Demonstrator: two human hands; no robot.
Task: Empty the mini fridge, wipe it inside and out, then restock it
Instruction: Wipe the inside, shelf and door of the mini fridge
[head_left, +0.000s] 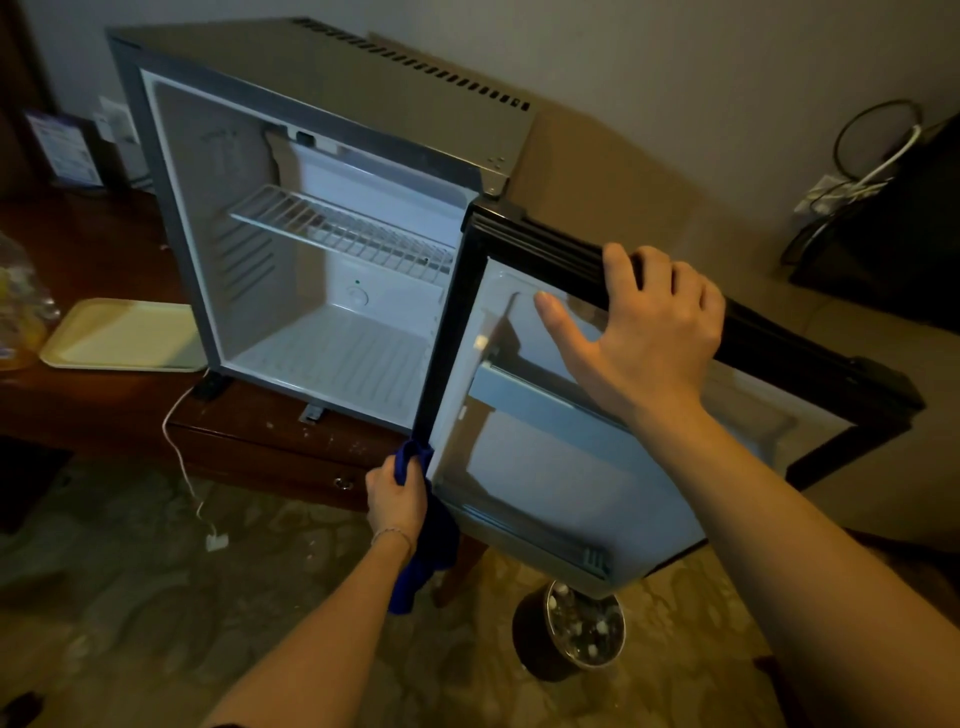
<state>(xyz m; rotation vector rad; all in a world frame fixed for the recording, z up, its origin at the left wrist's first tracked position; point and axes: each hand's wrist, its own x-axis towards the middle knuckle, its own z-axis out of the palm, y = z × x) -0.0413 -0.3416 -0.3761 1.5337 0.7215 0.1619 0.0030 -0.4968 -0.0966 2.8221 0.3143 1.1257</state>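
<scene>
The mini fridge (332, 88) stands on a dark wooden table (104, 405), its inside bare apart from a white wire shelf (343, 228). Its door (561, 467) hangs wide open toward me on the right. My right hand (644, 332) grips the door's top edge, fingers over the black rim and thumb on the inner liner. My left hand (397, 499) holds a blue cloth (431, 540) against the hinge-side edge at the bottom of the door; the rest of the cloth hangs down.
A pale tray (124, 335) lies on the table left of the fridge, beside a plastic bag (21, 312). A white cable (182, 457) trails to the carpet. A round bin (571, 629) stands on the floor under the door. Cables and a dark box sit at right.
</scene>
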